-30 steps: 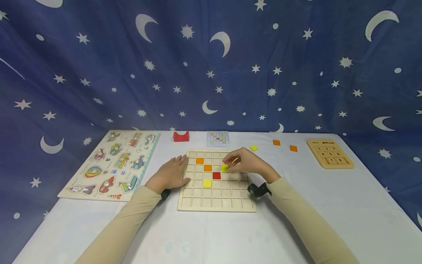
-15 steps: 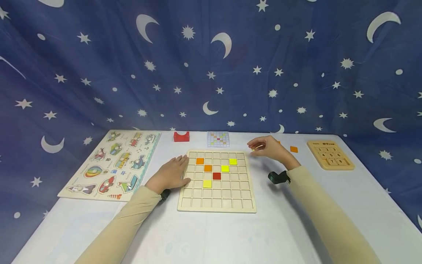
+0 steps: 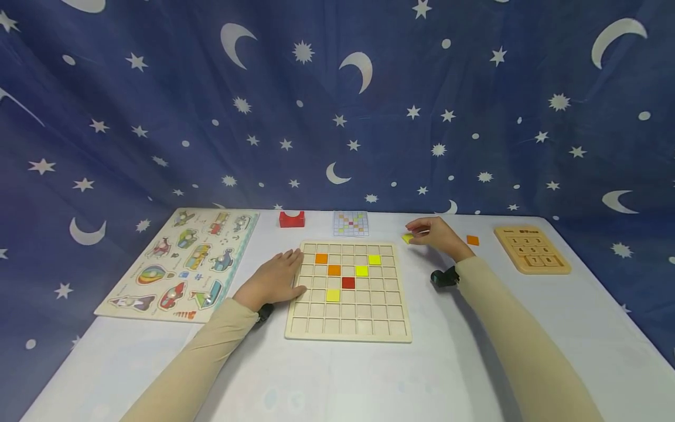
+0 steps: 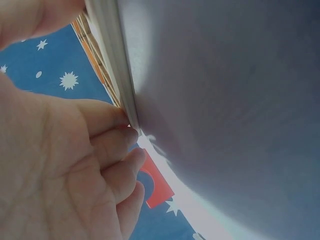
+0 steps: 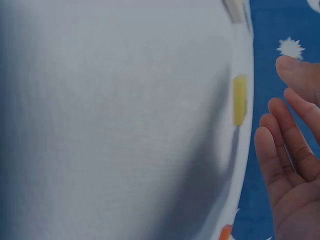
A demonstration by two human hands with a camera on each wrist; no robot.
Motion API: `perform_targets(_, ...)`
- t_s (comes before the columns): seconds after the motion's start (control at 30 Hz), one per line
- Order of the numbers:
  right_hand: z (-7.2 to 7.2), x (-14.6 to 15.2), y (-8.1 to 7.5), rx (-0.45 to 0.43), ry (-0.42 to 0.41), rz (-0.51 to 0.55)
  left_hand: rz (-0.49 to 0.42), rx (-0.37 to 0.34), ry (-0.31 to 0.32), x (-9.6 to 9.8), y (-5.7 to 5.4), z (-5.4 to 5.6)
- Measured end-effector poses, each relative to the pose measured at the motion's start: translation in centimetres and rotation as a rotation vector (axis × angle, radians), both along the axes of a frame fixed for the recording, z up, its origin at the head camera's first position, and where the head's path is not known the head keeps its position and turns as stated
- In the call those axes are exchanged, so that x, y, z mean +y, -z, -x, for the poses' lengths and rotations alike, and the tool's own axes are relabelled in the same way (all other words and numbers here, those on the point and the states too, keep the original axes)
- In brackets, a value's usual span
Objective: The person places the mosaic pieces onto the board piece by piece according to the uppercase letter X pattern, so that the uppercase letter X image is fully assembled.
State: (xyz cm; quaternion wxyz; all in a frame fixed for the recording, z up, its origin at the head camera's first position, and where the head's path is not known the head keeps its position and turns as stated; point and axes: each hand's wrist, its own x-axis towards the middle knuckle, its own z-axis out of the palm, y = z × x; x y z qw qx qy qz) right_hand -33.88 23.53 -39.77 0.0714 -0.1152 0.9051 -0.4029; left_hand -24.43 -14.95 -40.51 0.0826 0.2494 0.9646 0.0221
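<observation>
While the left hand (image 3: 271, 278) is resting at the left edge of the board (image 3: 348, 297), its fingers extended and touching the rim, the right hand (image 3: 435, 234) is hovering by a loose yellow tile (image 3: 406, 238), thumb and fingers standing apart and holding nothing. In the head view the fingers are partly covering that tile; the right wrist view is showing it on the desk (image 3: 337, 375), blurred, nearly edge-on and apart from the fingertips. An orange sliver is being cut off at that view's bottom. In the left wrist view the board is turning its side to the camera, hiding most cells, and the thumb is being cropped.

Between the hands, the board is looking pale and wooden, its square grid carrying two orange tiles (image 3: 334, 270), one red tile (image 3: 348, 283) and three yellow tiles (image 3: 361, 271) along crossing diagonals. Beyond the left hand, a notched red block (image 3: 292, 221) is standing; between the hands, farther off, a card (image 3: 350, 224) is showing squares too small to read surely. Left of the left hand a picture puzzle (image 3: 174, 264) is lying. Right of the right hand an orange tile (image 3: 473, 240) is lying, then a number puzzle (image 3: 532, 250).
</observation>
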Motion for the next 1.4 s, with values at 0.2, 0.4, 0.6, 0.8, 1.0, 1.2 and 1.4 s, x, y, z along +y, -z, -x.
perform_targets(0.2,0.9,0.3,0.4,-0.055,0.029,-0.04,0.002,-0.007,-0.016,0.2,-0.2,0.3)
perform_targets(0.4,1.0,0.3,0.5,-0.064,-0.006,-0.089,0.009,-0.004,-0.01,0.2,-0.2,0.4)
perform_targets(0.6,0.6,0.6,0.5,-0.074,-0.026,-0.088,0.009,-0.002,-0.008,0.0,-0.2,0.3)
perform_targets(0.8,0.3,0.6,0.6,-0.087,-0.039,-0.072,0.011,-0.002,-0.009,-0.2,0.0,0.3)
perform_targets(1.0,0.4,0.2,1.0,-0.107,0.002,-0.106,0.01,-0.008,-0.008,-0.1,-0.1,0.1)
perform_targets(1.2,0.1,-0.2,0.9,-0.114,0.007,-0.134,0.009,-0.005,-0.005,0.0,-0.2,-0.1)
perform_targets(1.4,-0.1,-0.2,0.7,-0.132,0.01,-0.138,0.004,-0.006,-0.002,0.1,-0.2,-0.1)
